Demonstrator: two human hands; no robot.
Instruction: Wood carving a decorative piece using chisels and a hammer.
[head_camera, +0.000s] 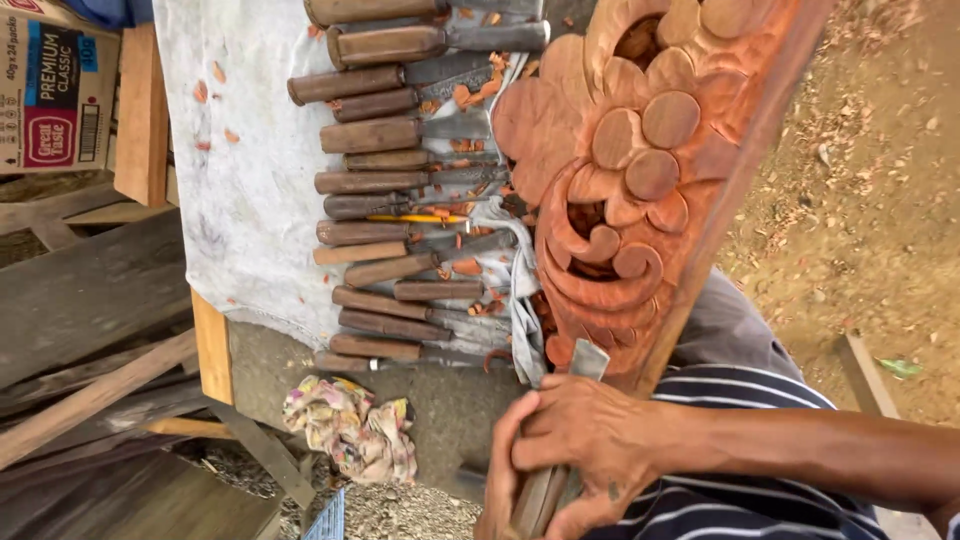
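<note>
A reddish carved wooden panel (640, 170) with scrolls and round forms lies across my lap. My right hand (590, 440) and my left hand (497, 480) are both closed around one chisel (587, 361). My right forearm reaches in from the right; my left hand is partly cut off at the bottom edge. The chisel's flat steel blade rests against the panel's lower edge. Its wooden handle is mostly hidden by my fingers.
Several wooden-handled chisels (385, 180) lie in a row on a grey cloth (245, 200) strewn with wood chips. A crumpled patterned rag (350, 425) sits below them. A cardboard box (55, 85) and planks (90, 300) are at left, bare dirt ground (860, 210) at right.
</note>
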